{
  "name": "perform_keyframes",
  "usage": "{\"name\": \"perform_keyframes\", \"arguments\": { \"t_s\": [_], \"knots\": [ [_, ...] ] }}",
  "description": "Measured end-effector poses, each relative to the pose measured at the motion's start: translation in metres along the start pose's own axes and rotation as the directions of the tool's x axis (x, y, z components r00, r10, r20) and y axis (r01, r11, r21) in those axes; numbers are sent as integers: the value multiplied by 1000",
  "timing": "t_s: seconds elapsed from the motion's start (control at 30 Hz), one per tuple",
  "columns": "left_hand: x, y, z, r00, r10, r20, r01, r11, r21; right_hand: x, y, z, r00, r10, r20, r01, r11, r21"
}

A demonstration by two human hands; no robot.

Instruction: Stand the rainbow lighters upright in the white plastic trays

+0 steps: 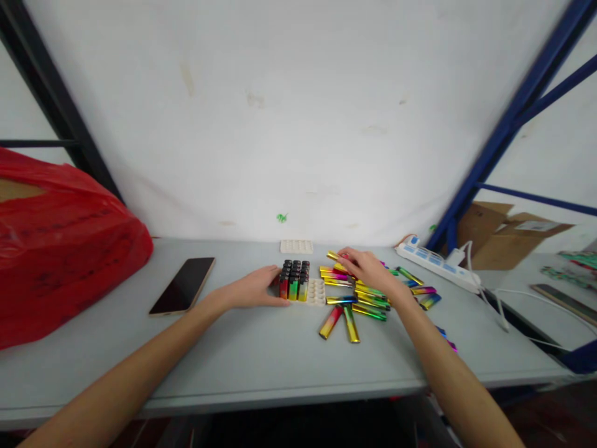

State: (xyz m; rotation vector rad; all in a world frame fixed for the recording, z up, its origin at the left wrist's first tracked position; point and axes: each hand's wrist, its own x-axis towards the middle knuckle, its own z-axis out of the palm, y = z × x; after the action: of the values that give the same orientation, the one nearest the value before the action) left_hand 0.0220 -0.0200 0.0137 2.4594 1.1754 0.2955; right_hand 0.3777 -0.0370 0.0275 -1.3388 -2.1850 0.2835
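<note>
Lighters (293, 287) with black tops and red, green and yellow bodies stand upright in rows. They fill the left part of a white tray (316, 294), whose right-hand hollows show bare. My left hand (256, 287) grips the tray's left end, thumb in front and fingers behind. To the right, my right hand (366, 269) pinches a shiny yellow lighter body (333, 256) above a loose pile; its fingertips are partly hidden. Several metallic lighter bodies (369, 310) in gradient colours lie scattered under and around that hand, with no black tops visible on them.
A second white tray (296, 246) lies near the wall. On the left are a phone (184, 286) and a red plastic bag (65, 242). A power strip (438, 266) with cables and a cardboard box (504, 239) are on the right, by a blue metal frame (494, 137).
</note>
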Motion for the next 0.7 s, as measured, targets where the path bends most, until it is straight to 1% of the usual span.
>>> {"name": "perform_keyframes", "arguments": {
  "t_s": [0.1, 0.17, 0.23, 0.3, 0.4, 0.47, 0.5, 0.57, 0.63, 0.7],
  "knots": [
    [0, -1, 0, 1000, 2, -2, -2, 1000, -7, 7, -2, 7, 990, 45, -131, -28, 992, 124],
    [1, -1, 0, 1000, 22, -8, -22, 1000, -8, 11, -2, 16, 983, 108, -150, -70, 969, 238],
    [1, -2, 0, 999, 35, -9, -36, 999, -5, 13, -4, 24, 977, 162, -136, -106, 931, 350],
    [2, -2, 0, 999, 36, -6, -36, 999, 1, 13, -7, 30, 975, 200, -94, -136, 879, 458],
    [1, -1, 0, 999, 36, -5, -36, 999, 1, 12, -17, 34, 984, 177, 8, -145, 779, 610],
    [0, -1, 0, 999, 42, -6, -42, 999, -7, 11, -23, 35, 986, 160, 46, -148, 714, 684],
    [0, -1, 0, 999, 44, -9, -44, 999, -10, 11, -25, 35, 984, 172, 51, -158, 694, 702],
    [0, -1, 0, 999, 49, -14, -49, 999, -10, 11, -28, 37, 977, 211, 43, -182, 703, 688],
    [1, -1, 0, 999, 52, -9, -52, 999, -4, 11, -29, 41, 972, 236, -4, -185, 773, 607],
    [1, -1, 0, 999, 52, -2, -52, 999, 0, 12, -30, 47, 966, 245, -78, -175, 851, 495]
  ]
}}
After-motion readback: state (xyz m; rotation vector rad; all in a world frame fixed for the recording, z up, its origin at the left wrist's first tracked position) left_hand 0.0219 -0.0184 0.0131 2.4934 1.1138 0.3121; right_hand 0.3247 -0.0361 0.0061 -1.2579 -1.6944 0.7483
